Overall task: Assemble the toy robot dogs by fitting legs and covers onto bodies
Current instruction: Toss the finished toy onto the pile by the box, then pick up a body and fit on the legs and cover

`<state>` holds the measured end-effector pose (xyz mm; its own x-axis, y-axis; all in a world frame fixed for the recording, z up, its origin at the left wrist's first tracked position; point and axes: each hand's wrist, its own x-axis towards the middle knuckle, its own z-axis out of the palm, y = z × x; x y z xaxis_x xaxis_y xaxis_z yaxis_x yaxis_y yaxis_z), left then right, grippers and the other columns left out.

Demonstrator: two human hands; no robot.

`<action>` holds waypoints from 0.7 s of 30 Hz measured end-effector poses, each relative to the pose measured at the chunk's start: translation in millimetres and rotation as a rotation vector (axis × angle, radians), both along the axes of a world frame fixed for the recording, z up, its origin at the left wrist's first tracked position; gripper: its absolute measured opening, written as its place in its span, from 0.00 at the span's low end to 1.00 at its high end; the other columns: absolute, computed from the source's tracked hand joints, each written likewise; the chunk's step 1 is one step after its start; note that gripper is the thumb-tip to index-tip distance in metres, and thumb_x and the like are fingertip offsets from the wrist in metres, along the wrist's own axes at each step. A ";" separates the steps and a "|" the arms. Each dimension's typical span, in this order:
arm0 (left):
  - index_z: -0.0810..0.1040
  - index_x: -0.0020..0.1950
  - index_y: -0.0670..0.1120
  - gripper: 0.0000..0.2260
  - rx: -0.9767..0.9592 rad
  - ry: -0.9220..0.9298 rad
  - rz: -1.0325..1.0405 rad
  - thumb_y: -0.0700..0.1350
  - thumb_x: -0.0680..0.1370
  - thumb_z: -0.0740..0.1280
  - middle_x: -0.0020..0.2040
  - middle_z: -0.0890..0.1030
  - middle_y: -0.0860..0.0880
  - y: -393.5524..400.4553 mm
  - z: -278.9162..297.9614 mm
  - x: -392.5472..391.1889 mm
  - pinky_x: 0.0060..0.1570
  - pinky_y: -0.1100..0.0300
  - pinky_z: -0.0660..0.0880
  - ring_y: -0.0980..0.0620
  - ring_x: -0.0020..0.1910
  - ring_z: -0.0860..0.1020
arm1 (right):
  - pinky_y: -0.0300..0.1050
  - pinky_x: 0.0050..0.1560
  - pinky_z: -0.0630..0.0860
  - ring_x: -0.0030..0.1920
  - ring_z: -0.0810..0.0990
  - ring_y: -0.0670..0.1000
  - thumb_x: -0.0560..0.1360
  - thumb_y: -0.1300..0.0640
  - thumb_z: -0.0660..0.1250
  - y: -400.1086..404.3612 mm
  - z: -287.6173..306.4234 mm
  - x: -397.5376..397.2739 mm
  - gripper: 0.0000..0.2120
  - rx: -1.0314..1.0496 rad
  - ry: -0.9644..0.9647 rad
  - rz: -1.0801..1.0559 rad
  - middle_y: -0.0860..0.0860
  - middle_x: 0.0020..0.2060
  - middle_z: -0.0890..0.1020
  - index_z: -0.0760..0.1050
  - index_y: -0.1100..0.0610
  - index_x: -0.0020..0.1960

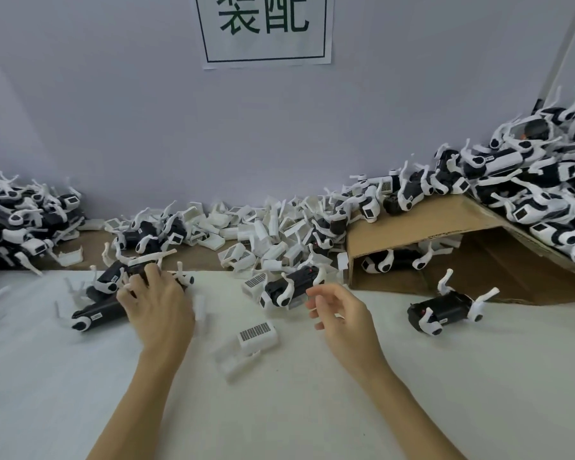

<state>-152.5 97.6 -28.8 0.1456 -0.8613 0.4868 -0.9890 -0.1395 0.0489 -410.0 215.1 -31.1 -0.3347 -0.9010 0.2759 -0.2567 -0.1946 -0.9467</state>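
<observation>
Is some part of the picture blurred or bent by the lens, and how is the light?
Head view: light is soft and even, shadows faint; the left hand and white parts beside it are motion-blurred; the cover on the table is fairly sharp; the wide lens bends the table's far edge and the piles.

— Home or workplace?
— Looks like a small factory assembly station. Paper sign [263, 28] taped to the bare grey wall [113, 111], printed with two large Chinese characters in a box.
— Anything else pointing that way?
— Heaps of identical black-and-white toy robot dogs [528, 180] piled along the wall on the right, another heap [17, 220] on the left. Loose white covers [266, 227] dumped in a mound between them. Flattened cardboard [422, 224] propped as a ramp under the right pile.
— And the work surface?
— Plain white desk [445, 393], scattered with half-built dogs and single parts, all the same model, in bulk
</observation>
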 end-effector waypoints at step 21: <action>0.85 0.54 0.41 0.05 -0.389 0.753 -0.519 0.33 0.82 0.70 0.60 0.72 0.44 2.5 16.1 -13.1 0.47 0.57 0.77 0.44 0.42 0.79 | 0.43 0.43 0.81 0.42 0.84 0.49 0.84 0.63 0.63 1.6 5.6 -9.5 0.11 0.015 -0.051 -0.040 0.50 0.42 0.85 0.82 0.51 0.54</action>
<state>-165.6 100.0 -12.7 0.1827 -0.7056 0.6846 -0.6152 0.4611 0.6394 -419.6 216.7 -25.4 -0.3842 -0.8903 0.2446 -0.2156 -0.1711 -0.9614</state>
